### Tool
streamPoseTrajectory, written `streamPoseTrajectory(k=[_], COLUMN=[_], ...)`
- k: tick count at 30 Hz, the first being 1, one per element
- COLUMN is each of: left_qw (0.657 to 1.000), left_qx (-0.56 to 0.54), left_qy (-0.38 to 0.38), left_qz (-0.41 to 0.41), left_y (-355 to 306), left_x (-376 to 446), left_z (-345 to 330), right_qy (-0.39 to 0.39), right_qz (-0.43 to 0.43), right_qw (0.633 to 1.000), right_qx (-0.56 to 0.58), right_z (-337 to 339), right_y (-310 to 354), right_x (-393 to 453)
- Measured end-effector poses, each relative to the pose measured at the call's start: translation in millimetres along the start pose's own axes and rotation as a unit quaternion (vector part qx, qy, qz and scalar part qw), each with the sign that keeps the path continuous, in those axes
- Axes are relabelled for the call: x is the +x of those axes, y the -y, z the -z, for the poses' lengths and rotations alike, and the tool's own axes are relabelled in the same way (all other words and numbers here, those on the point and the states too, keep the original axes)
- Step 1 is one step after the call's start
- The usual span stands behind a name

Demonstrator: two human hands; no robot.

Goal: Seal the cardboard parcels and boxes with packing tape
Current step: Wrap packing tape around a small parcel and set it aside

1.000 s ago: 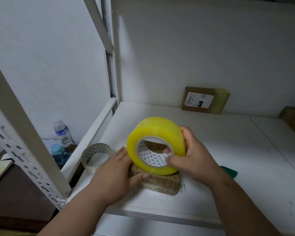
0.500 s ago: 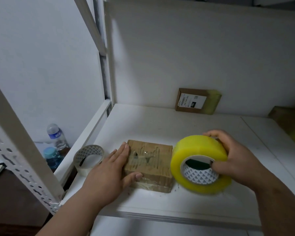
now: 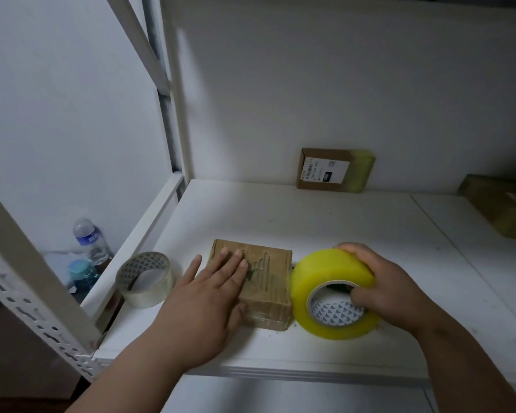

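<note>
Near the shelf's [image 3: 325, 222] front edge, our left hand [image 3: 203, 299] presses flat on the small cardboard parcel [image 3: 262, 281], already partly taped; right-hand [image 3: 390, 290] fingers grip the yellow tape roll [image 3: 331, 293] beside it. Sealing looks unfinished.

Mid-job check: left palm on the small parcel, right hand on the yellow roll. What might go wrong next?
1. The left hand lies flat on the small parcel, so tape drawn across may catch its fingers.
2. The parcel sits near the shelf's front edge; a hard pull might slide it off.
3. The yellow tape roll in the right hand crowds the parcel's side, so the strip may wrinkle.
</note>
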State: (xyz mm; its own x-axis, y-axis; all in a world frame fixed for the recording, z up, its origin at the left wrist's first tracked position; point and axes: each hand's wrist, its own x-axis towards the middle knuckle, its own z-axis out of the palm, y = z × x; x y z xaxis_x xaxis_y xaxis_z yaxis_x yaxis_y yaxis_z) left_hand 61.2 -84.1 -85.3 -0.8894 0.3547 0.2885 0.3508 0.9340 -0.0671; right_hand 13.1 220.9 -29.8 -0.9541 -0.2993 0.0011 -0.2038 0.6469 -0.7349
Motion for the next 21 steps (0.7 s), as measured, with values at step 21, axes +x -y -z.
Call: streamPoseTrajectory(k=[21], left_qw=[0.999], left_qx=[0.024], left_qy=[0.01], left_qz=[-0.022], left_y=[5], left_x=[13], left_z=[-9], right_qy=[0.0], right_qz=[0.129], right_qw=[0.899], right_qx=[-0.418], right_z=[-108], right_y=[73], right_x=[-17])
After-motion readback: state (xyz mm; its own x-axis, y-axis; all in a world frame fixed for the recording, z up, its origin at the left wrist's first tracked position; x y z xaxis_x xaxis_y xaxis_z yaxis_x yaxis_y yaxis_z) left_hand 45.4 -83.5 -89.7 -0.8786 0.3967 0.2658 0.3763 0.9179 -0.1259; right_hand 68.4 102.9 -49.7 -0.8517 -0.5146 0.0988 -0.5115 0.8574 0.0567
